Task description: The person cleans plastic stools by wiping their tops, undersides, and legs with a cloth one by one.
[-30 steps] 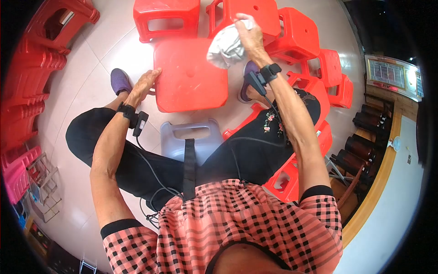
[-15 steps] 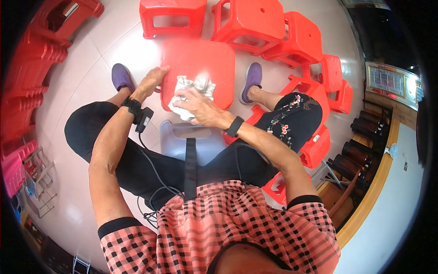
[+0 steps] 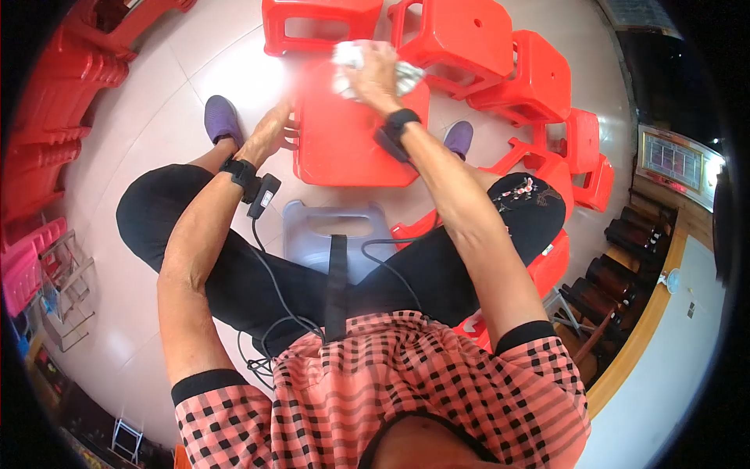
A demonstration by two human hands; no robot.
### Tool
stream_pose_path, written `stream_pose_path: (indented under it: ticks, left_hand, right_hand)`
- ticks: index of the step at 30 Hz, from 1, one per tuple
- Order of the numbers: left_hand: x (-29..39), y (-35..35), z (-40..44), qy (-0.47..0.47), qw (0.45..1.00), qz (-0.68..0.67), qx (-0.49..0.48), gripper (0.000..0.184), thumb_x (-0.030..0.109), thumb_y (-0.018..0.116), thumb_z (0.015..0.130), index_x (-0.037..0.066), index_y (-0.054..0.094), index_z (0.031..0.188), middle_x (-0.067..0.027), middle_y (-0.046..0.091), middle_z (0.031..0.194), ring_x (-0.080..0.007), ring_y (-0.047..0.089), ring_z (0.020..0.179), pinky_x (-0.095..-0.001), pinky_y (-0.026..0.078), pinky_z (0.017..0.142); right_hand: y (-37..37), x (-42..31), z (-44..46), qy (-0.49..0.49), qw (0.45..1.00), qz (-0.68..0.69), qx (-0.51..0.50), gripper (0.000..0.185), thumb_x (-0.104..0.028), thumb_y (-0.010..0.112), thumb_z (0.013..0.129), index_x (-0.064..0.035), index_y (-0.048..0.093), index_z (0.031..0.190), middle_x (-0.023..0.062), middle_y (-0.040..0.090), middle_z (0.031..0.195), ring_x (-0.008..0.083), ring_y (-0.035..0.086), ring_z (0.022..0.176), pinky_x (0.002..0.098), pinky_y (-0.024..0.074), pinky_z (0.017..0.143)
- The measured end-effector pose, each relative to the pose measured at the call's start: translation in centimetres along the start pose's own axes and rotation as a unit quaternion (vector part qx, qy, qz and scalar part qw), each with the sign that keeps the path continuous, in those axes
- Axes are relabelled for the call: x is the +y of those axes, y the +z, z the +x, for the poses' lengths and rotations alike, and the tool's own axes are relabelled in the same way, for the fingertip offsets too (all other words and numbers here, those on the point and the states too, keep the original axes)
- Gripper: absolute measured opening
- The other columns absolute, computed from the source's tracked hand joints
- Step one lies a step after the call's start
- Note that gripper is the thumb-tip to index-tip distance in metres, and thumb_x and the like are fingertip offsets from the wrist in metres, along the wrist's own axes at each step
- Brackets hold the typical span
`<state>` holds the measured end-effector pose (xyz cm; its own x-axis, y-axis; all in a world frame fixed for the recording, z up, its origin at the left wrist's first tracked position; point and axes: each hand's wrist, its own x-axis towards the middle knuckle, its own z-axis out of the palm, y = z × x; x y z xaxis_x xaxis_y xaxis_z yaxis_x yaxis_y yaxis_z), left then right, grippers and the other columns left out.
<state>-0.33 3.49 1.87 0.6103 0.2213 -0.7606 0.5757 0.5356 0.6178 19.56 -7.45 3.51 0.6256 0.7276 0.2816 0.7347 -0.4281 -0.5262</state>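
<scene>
A: What do we record as changed, nearest first?

B: Just beyond the grey stool (image 3: 308, 254), the near left corner of the red stool (image 3: 355, 144) now shows bare; half a second ago the cloth (image 3: 408, 78) covered it. The left hand (image 3: 271, 133) is at the left edge, as it was. The right hand (image 3: 378, 78) has carried the cloth to the far edge, towards the far right corner, with its fingers closed over it.

A: What does that mean for the work?

B: In our judgement, it now sits at the far side of the red stool, with the near edge and both near corners left uncovered.

A: And the left hand's hold?

B: Its fingers meet the left edge, but they are blurred. We cannot tell whether they grip or merely rest there.

A: What else do we mark as unclear?

B: The red stool's legs are hidden beneath it. Blur and the right hand obscure the cloth, so we cannot confirm how flat it lies. Further off, the far stool (image 3: 320, 16) is cut off by the top of the view, and the stack (image 3: 58, 148) at left fades into the dark border.
</scene>
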Motion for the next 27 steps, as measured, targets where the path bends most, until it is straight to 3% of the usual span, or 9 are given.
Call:
stream_pose_path:
  ticks: [3, 6, 7, 9, 13, 16, 21, 23, 27]
  left_hand:
    - [-0.6, -0.7, 1.1, -0.011, 0.998, -0.052, 0.032, 0.11, 0.079, 0.04, 0.08, -0.009, 0.018, 0.143, -0.0377, 0.039, 0.129, -0.0509, 0.041, 0.122, -0.0656, 0.035, 0.097]
    - [-2.0, -2.0, 3.5, 0.07, 0.993, -0.09, -0.025, 0.104, 0.076, 0.04, 0.084, -0.007, 0.021, 0.144, -0.0341, 0.038, 0.133, -0.047, 0.038, 0.125, -0.0645, 0.039, 0.093]
    - [-1.2, -1.7, 2.3, 0.015, 0.997, -0.065, 0.031, 0.108, 0.079, 0.043, 0.08, -0.006, 0.022, 0.144, -0.0292, 0.041, 0.131, -0.0432, 0.042, 0.118, -0.0591, 0.043, 0.089]
    - [-0.6, -1.1, 1.7, -0.006, 0.998, -0.013, 0.057, 0.109, 0.08, 0.047, 0.077, -0.005, 0.025, 0.143, -0.0281, 0.043, 0.129, -0.0419, 0.045, 0.113, -0.0568, 0.044, 0.087]
    - [-1.0, -1.0, 1.7, 0.004, 0.996, 0.085, 0.022, 0.107, 0.08, 0.052, 0.073, -0.004, 0.036, 0.138, -0.0268, 0.049, 0.12, -0.0385, 0.05, 0.106, -0.0532, 0.047, 0.083]
    - [-0.5, -0.2, 0.5, 0.001, 0.994, 0.102, -0.035, 0.098, 0.075, 0.054, 0.076, -0.003, 0.041, 0.133, -0.0257, 0.052, 0.115, -0.0372, 0.056, 0.1, -0.0524, 0.049, 0.08]
    - [0.3, 0.9, -0.8, -0.012, 0.988, 0.141, -0.055, 0.091, 0.07, 0.056, 0.079, -0.006, 0.044, 0.128, -0.0262, 0.054, 0.113, -0.038, 0.059, 0.098, -0.0557, 0.05, 0.083]
    - [0.6, 1.2, -0.8, -0.013, 0.986, 0.152, -0.063, 0.092, 0.07, 0.056, 0.079, -0.007, 0.044, 0.128, -0.026, 0.054, 0.114, -0.0379, 0.06, 0.098, -0.0557, 0.05, 0.082]
    - [0.6, 0.8, -0.4, -0.01, 0.984, 0.157, -0.078, 0.094, 0.071, 0.056, 0.078, -0.007, 0.043, 0.129, -0.026, 0.053, 0.117, -0.0381, 0.06, 0.097, -0.0552, 0.051, 0.08]
  right_hand:
    - [3.3, -3.4, -2.1, -0.149, 0.985, -0.052, -0.063, 0.052, -0.031, 0.071, 0.073, -0.0057, 0.058, 0.117, 0.0161, 0.054, 0.11, 0.0342, 0.045, 0.114, 0.0503, 0.0292, 0.105]
    - [0.4, -6.7, -7.3, -0.187, 0.963, 0.104, -0.165, 0.055, -0.022, 0.075, 0.066, -0.0041, 0.059, 0.115, 0.0145, 0.053, 0.113, 0.0342, 0.047, 0.112, 0.0516, 0.034, 0.103]
    - [-0.7, -7.0, -9.5, -0.262, 0.953, 0.058, -0.14, 0.055, -0.02, 0.076, 0.063, -0.004, 0.059, 0.113, 0.0141, 0.052, 0.113, 0.0345, 0.049, 0.109, 0.0499, 0.038, 0.101]
    - [-4.1, -7.2, -11.9, -0.239, 0.916, 0.122, -0.298, 0.058, -0.012, 0.075, 0.062, -0.0109, 0.058, 0.118, 0.0113, 0.052, 0.117, 0.0315, 0.05, 0.107, 0.0448, 0.0465, 0.092]
    - [-7.4, -3.5, -12.7, -0.272, 0.869, 0.114, -0.397, 0.054, -0.011, 0.075, 0.061, -0.0167, 0.062, 0.112, 0.0104, 0.053, 0.113, 0.0326, 0.05, 0.109, 0.0416, 0.0479, 0.092]
    - [-6.3, 0.3, -10.2, -0.288, 0.927, 0.083, -0.225, 0.051, -0.012, 0.073, 0.063, -0.0179, 0.063, 0.112, 0.0107, 0.053, 0.115, 0.033, 0.049, 0.113, 0.0432, 0.0435, 0.099]
    - [-4.5, 6.6, -2.3, -0.107, 0.987, -0.038, -0.109, 0.051, -0.022, 0.074, 0.068, -0.0184, 0.06, 0.117, 0.0126, 0.056, 0.114, 0.0354, 0.05, 0.112, 0.0454, 0.0417, 0.097]
    - [-7.5, 7.4, -2.0, 0.027, 0.997, -0.009, -0.071, 0.05, -0.024, 0.074, 0.071, -0.0185, 0.059, 0.118, 0.0145, 0.056, 0.114, 0.0369, 0.052, 0.108, 0.0456, 0.0426, 0.095]
    - [-8.4, 9.4, -6.6, 0.145, 0.988, 0.044, -0.023, 0.054, -0.027, 0.071, 0.075, -0.0124, 0.051, 0.123, 0.0227, 0.054, 0.111, 0.0412, 0.053, 0.105, 0.0472, 0.0445, 0.091]
